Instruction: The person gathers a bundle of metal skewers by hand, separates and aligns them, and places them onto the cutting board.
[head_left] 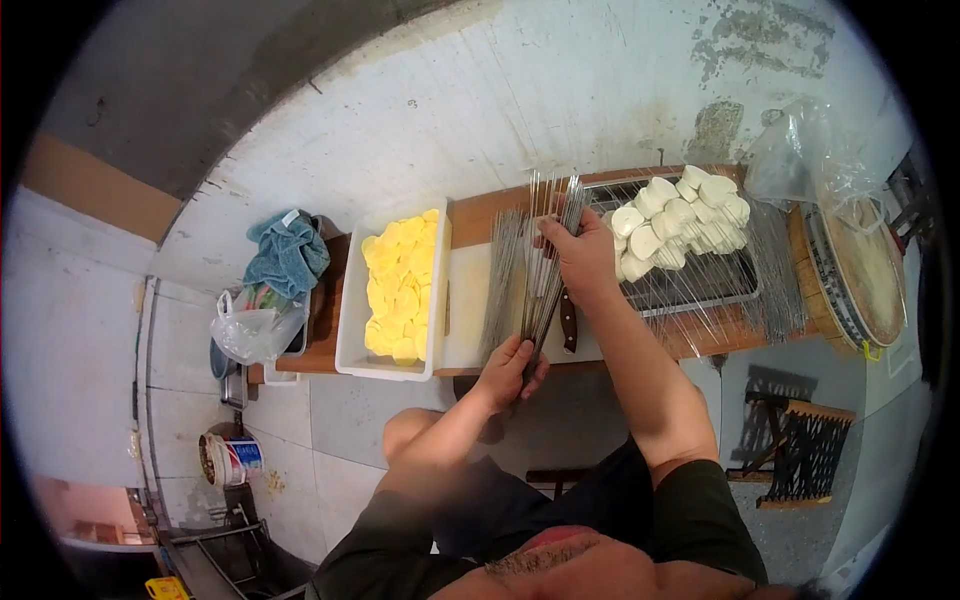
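Observation:
Both hands are closed around one bundle of thin metal skewers (544, 308) held slanting over the cutting board (468, 325). My left hand (510, 374) grips its lower end near the table's front edge. Higher up, my right hand (583, 255) wraps round the upper part, where a few skewers fan out to the left. More loose skewers (503, 275) lie on the board just left of the bundle. A knife's dark handle (568, 326) shows under my right wrist; its blade is partly hidden by the bundle and hand.
Yellow round slices fill a white bin (440, 300) on the left. To the right, white slices (680, 225) on skewers rest over a metal tray (700, 303). A round wooden board (865, 275), plastic bag (810, 160) and blue towel (288, 255) stand further out.

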